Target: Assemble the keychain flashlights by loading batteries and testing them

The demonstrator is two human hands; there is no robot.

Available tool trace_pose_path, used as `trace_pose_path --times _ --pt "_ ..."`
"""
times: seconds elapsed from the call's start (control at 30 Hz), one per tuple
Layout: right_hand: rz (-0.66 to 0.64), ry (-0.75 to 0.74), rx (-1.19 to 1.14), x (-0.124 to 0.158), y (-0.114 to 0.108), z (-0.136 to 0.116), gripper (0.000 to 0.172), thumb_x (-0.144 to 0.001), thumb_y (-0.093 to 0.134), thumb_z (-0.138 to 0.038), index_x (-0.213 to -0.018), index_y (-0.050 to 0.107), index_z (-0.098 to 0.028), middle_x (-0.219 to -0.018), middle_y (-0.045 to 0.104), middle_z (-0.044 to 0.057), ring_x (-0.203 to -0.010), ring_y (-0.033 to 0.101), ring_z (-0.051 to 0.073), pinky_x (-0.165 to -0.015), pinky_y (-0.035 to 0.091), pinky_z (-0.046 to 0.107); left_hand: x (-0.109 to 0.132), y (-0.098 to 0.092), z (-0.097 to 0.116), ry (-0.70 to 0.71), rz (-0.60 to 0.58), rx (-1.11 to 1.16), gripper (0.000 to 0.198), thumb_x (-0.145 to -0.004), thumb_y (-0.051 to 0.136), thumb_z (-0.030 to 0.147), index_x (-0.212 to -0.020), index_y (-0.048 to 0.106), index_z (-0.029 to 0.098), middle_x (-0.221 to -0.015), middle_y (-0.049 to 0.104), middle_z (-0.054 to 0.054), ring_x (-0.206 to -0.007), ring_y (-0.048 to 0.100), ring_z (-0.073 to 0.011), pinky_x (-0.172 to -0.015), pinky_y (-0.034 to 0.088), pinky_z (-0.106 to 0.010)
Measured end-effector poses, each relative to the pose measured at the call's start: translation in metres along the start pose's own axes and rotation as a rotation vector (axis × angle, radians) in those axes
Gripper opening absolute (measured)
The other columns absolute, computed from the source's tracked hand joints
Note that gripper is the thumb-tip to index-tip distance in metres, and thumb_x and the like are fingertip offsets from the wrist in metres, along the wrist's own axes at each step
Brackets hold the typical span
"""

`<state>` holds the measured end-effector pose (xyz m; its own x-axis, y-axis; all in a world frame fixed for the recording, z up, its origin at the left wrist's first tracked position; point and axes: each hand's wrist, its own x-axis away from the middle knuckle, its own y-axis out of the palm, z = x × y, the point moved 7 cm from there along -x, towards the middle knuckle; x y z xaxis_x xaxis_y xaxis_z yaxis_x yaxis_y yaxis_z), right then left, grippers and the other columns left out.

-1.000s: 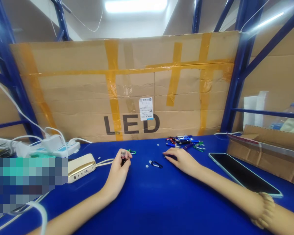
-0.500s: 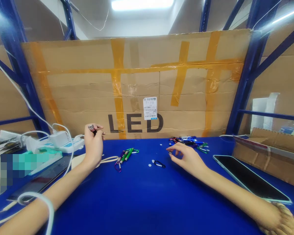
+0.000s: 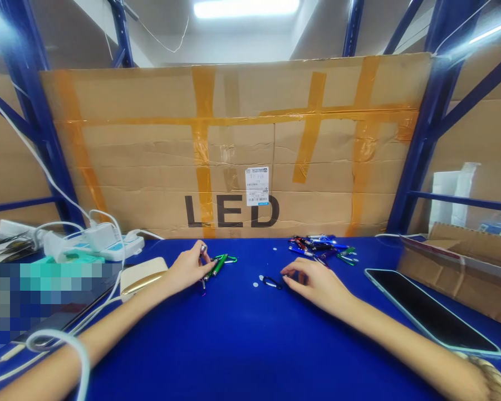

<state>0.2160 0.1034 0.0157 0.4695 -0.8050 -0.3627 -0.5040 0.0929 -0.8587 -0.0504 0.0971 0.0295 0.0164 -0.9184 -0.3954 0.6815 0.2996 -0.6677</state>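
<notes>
My left hand (image 3: 187,272) is closed around a small metal penlight (image 3: 202,249), mostly hidden by the fingers. Its fingertips are beside a small group of green penlights (image 3: 219,265), which have carabiner clips and lie on the blue table. A purple clip (image 3: 204,287) shows below that hand. My right hand (image 3: 313,281) is low over the table, thumb and forefinger nearly together at the right end of a black carabiner (image 3: 271,283). Whether they touch it or pinch anything, I cannot make out. Behind this hand lies a pile of mixed-colour penlights (image 3: 322,243).
Small white discs (image 3: 256,284) lie near the carabiner. To the right are a phone-like device with a black screen (image 3: 430,309) and an open cardboard box (image 3: 463,278). A cream case (image 3: 144,273), white cables and a power strip (image 3: 121,248) occupy the left. Cardboard (image 3: 158,167) stands behind.
My left hand has come down and right, from above the table to the green penlights. My right hand has moved slightly lower and left, to the black carabiner, its fingertips drawing together.
</notes>
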Motion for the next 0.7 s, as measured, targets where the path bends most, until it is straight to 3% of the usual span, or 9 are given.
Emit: trace_pose_path --times 0.17,0.27,0.5,0.57,0.7 --pt "-0.036 0.002 0.04 0.0 0.002 0.001 0.02 -0.081 0.048 -0.031 -0.089 0.065 -0.024 -0.087 0.064 0.001 -0.066 0.059 0.014 -0.055 0.042 0.026 0.008 0.018 0.005 0.009 -0.177 0.096 0.028 -0.061 0.063 0.027 -0.07 0.037 0.023 -0.071 0.066 0.003 -0.051 0.051 -0.0123 -0.052 0.038 -0.024" --pt "0.064 -0.032 0.075 -0.003 -0.013 0.003 0.023 -0.084 0.044 -0.03 -0.089 0.065 -0.024 -0.088 0.064 0.002 -0.067 0.06 0.014 -0.057 0.044 0.027 0.009 0.018 0.012 0.015 -0.216 0.102 0.027 -0.064 0.062 0.028 -0.071 0.036 0.023 -0.073 0.067 0.002 -0.059 0.055 -0.0137 -0.057 0.041 -0.025" --pt "0.671 -0.007 0.038 0.006 -0.098 0.016 0.025 -0.085 0.042 -0.028 -0.097 0.063 -0.022 -0.091 0.062 0.003 -0.068 0.058 0.013 -0.063 0.046 0.026 0.003 -0.003 0.014 0.004 0.064 -0.039 0.023 -0.07 0.054 0.033 -0.072 0.033 0.023 -0.079 0.064 0.001 -0.065 0.056 -0.0156 -0.058 0.042 -0.028" --pt "0.723 -0.001 0.045 0.009 -0.107 0.017 0.024 -0.084 0.044 -0.028 -0.095 0.064 -0.022 -0.086 0.062 0.003 -0.066 0.057 0.013 -0.061 0.045 0.025 0.003 -0.007 0.014 0.018 0.131 0.02 0.019 -0.075 0.048 0.035 -0.076 0.033 0.023 -0.084 0.062 -0.001 -0.071 0.058 -0.0164 -0.06 0.044 -0.029" --pt "0.696 0.033 0.117 0.008 -0.108 0.022 0.021 -0.082 0.047 -0.027 -0.094 0.064 -0.023 -0.082 0.061 0.001 -0.068 0.058 0.013 -0.06 0.044 0.025 0.005 -0.024 0.026 0.123 0.298 0.234 0.015 -0.081 0.041 0.031 -0.083 0.028 0.023 -0.094 0.056 -0.003 -0.078 0.06 -0.0148 -0.064 0.048 -0.03"
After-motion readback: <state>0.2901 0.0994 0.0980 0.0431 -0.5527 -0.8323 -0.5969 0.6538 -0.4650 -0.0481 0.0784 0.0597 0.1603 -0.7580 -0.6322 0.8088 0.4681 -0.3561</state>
